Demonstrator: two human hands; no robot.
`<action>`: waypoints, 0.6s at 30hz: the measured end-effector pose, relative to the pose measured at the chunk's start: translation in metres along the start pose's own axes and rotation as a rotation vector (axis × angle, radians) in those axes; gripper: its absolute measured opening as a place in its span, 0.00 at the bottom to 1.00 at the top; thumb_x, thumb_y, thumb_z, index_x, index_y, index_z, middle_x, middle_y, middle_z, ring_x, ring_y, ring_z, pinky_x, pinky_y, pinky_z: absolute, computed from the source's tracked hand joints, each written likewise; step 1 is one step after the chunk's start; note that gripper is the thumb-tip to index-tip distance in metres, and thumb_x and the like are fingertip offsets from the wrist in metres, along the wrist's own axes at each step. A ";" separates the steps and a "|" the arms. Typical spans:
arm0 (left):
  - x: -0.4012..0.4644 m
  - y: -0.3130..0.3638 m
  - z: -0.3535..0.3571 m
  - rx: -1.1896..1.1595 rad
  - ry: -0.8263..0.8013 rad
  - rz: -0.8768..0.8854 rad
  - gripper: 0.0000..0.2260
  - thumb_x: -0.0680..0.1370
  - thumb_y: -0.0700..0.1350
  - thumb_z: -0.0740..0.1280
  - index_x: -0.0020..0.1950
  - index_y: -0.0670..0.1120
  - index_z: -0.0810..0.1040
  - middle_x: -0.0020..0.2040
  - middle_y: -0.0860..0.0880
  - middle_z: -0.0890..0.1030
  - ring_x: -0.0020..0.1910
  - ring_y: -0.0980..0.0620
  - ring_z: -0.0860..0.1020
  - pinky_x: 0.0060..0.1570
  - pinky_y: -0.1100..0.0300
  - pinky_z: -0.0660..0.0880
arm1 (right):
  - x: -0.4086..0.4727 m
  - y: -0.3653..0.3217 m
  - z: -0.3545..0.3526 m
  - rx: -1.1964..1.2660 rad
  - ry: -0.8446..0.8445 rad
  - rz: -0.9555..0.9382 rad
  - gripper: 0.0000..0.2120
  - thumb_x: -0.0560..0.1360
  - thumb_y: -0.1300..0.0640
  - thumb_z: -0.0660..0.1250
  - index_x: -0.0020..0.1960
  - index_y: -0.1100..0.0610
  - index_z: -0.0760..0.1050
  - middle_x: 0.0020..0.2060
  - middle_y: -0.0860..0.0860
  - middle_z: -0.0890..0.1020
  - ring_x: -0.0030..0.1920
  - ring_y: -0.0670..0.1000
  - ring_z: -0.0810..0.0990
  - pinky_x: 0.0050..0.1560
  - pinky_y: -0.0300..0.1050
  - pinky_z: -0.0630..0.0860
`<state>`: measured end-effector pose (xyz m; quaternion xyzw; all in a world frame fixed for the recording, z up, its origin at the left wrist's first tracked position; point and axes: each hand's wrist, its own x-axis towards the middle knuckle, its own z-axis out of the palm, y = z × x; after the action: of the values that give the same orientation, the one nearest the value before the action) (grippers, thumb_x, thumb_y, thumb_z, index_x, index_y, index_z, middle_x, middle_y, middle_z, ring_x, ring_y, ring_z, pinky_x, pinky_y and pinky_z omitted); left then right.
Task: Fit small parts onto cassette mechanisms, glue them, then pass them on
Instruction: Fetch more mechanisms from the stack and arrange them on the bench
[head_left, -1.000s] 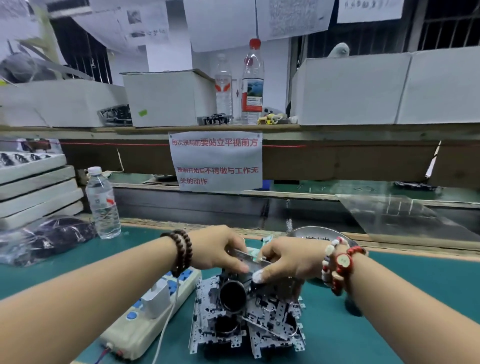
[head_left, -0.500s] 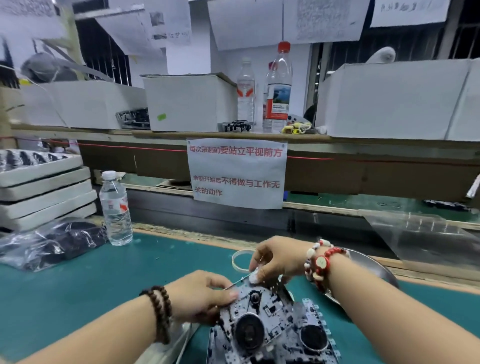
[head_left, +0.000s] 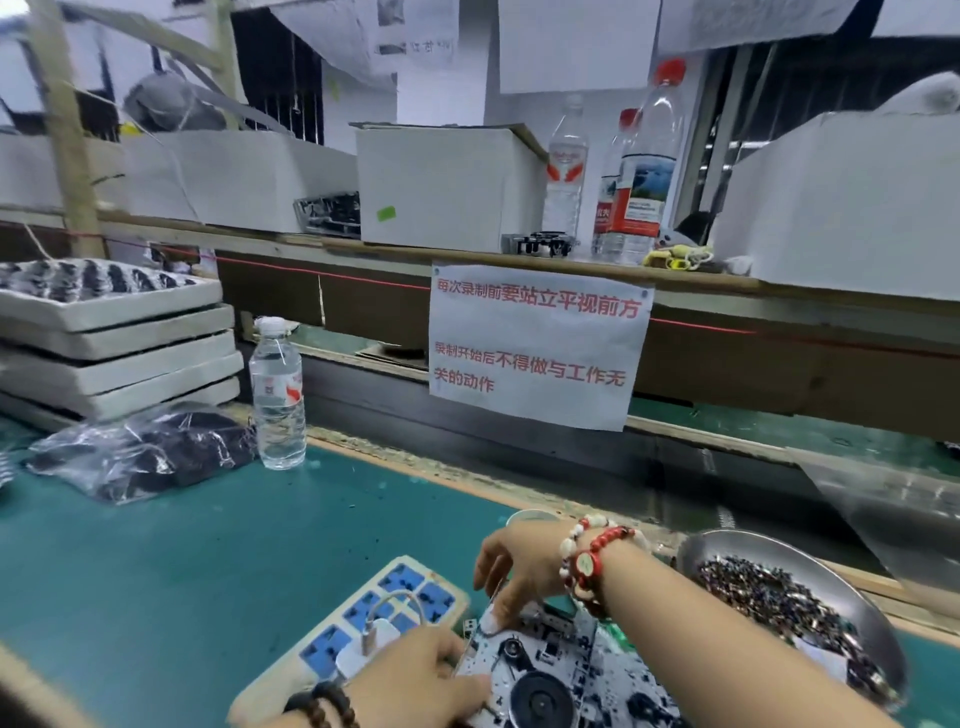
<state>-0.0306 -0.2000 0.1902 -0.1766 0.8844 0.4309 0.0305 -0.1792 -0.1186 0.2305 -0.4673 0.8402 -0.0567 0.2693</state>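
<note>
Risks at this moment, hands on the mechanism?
1. The cassette mechanism sits right beside the power strip; a dropped metal part could land in its sockets.
2. The metal dish of small parts lies just under the right forearm and could be knocked.
3. The right hand covers the fitting spot, so seating may be misjudged.

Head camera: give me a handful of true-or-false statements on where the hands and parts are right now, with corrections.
1. The right hand has its fingertips on the far edge of the cassette mechanism. True.
2. The metal dish of small parts sits left of the mechanism. False: it sits to the right.
3. A white plug is in the power strip. True.
4. The water bottle on the green mat lies on its side. False: it stands upright.
5. The left hand is at the mechanism's near left edge. True.
</note>
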 end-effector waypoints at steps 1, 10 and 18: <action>0.000 -0.001 0.000 -0.003 -0.023 0.003 0.15 0.79 0.52 0.60 0.36 0.48 0.61 0.34 0.52 0.61 0.37 0.57 0.66 0.23 0.77 0.59 | 0.003 -0.001 0.000 -0.002 -0.013 0.001 0.21 0.70 0.51 0.73 0.61 0.53 0.74 0.60 0.49 0.79 0.58 0.51 0.77 0.60 0.44 0.72; -0.004 0.003 -0.003 -0.190 -0.060 -0.080 0.15 0.80 0.44 0.58 0.33 0.49 0.65 0.30 0.54 0.67 0.33 0.61 0.70 0.40 0.88 0.59 | 0.002 0.010 0.010 0.048 0.048 -0.007 0.25 0.70 0.48 0.72 0.64 0.52 0.71 0.62 0.49 0.76 0.60 0.50 0.75 0.59 0.43 0.70; -0.026 0.051 0.020 -0.548 -0.141 -0.131 0.06 0.80 0.39 0.61 0.44 0.39 0.73 0.34 0.45 0.71 0.23 0.55 0.73 0.22 0.65 0.71 | -0.061 0.036 0.000 0.080 0.233 0.011 0.19 0.72 0.45 0.68 0.60 0.53 0.75 0.55 0.47 0.79 0.48 0.44 0.74 0.50 0.37 0.68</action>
<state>-0.0251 -0.1483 0.2212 -0.2048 0.7175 0.6620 0.0706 -0.1805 -0.0492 0.2423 -0.4420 0.8653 -0.1424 0.1885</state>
